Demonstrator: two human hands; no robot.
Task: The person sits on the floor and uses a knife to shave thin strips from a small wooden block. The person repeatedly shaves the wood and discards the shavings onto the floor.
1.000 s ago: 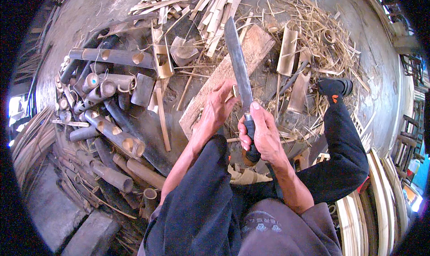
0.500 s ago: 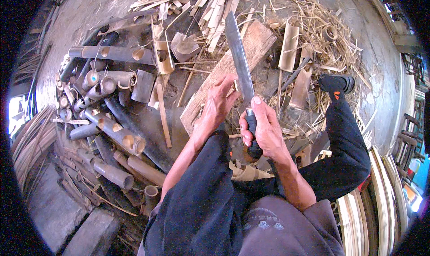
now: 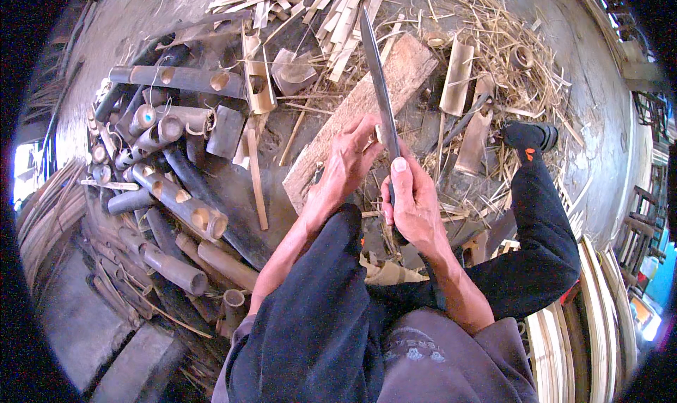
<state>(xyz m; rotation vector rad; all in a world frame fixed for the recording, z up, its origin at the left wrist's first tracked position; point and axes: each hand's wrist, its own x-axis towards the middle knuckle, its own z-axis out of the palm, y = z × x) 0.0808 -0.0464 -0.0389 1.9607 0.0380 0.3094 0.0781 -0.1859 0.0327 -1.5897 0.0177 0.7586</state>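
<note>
My right hand is closed round the dark handle of a long knife, its thumb lying along the top near the blade. The blade points away from me and is seen almost edge-on. My left hand pinches a small pale piece of bamboo beside the blade; most of that piece is hidden by the fingers and knife. Beneath the blade and beyond my hands, a thick rough wooden plank lies slantwise on the floor.
Several bamboo tubes with cut holes are piled at left. Pale split strips lie at the far side, near a heap of shavings. Half-round bamboo pieces sit right of the plank. Long slats stand at lower right.
The knife has rolled in my right hand, so its broad face has turned to a narrow edge. My left hand has shifted slightly right, and the bamboo piece shows more beside the blade.
</note>
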